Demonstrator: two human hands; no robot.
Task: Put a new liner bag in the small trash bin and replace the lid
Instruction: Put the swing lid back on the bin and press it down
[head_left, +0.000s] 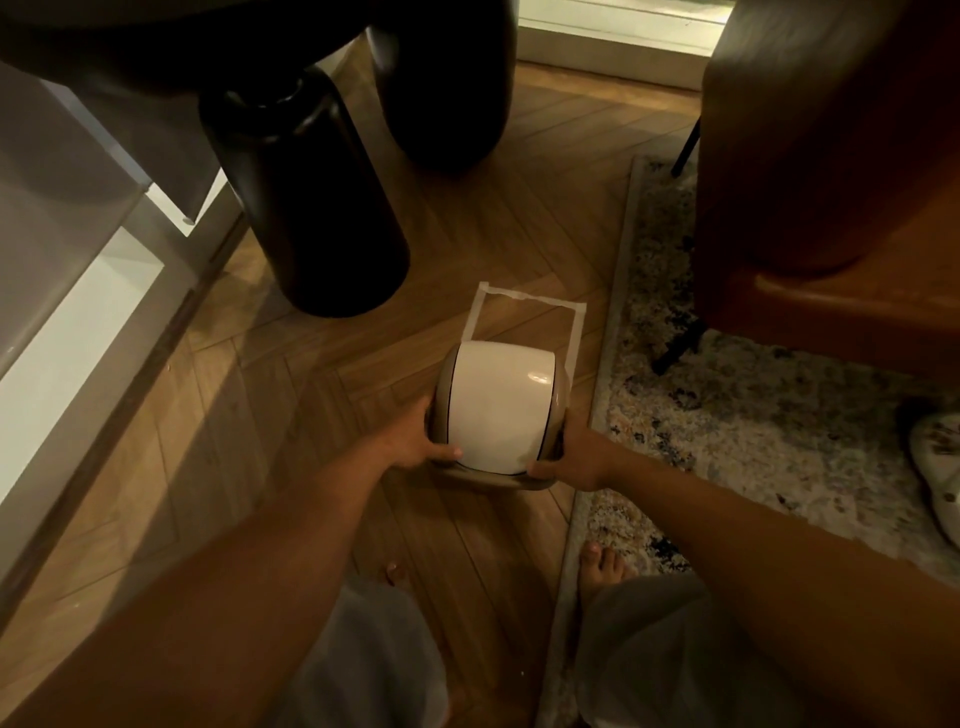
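A small trash bin (501, 480) with a beige rim stands on the wooden floor, at the near edge of a white tape rectangle (524, 299). Its rounded white swing lid (498, 405) sits on top and hides the inside, so no liner bag shows. My left hand (415, 441) grips the lid's left side with the thumb on the white flap. My right hand (574, 460) grips the right side, thumb along the lower rim.
Two thick black table legs (311, 202) stand beyond the bin. A brown leather chair (831, 156) with thin black legs is on a patterned rug (753, 415) to the right. White furniture (78, 312) lines the left. My bare feet (602, 564) are near.
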